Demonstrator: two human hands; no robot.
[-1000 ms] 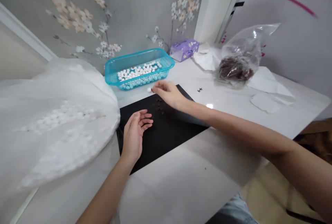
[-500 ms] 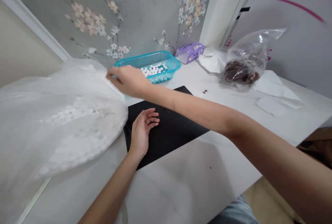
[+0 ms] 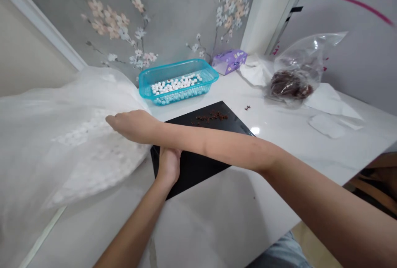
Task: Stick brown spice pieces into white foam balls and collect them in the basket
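1. Reaching across the left wrist into the mouth of the big bag [image 3: 62, 152] with the right hand [image 3: 128, 124]; fingertips hidden by the film, grip impossible to tell.
2. Resting the left hand [image 3: 169, 164] on the black mat [image 3: 201, 164]; fingers covered by the right forearm, spread or curled impossible to tell.
3. Cloudy white film, slumped on the left side of the table [image 3: 279, 168], small white balls [image 3: 77, 133] dimly visible inside.
4. Print on the purple tissue pack [image 3: 229, 60] too small to read.

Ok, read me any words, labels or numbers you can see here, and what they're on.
None can be read.
The purple tissue pack shows only a pale pattern; any print is too small to read.
The red marks beside the clear bag are too blurred to read.
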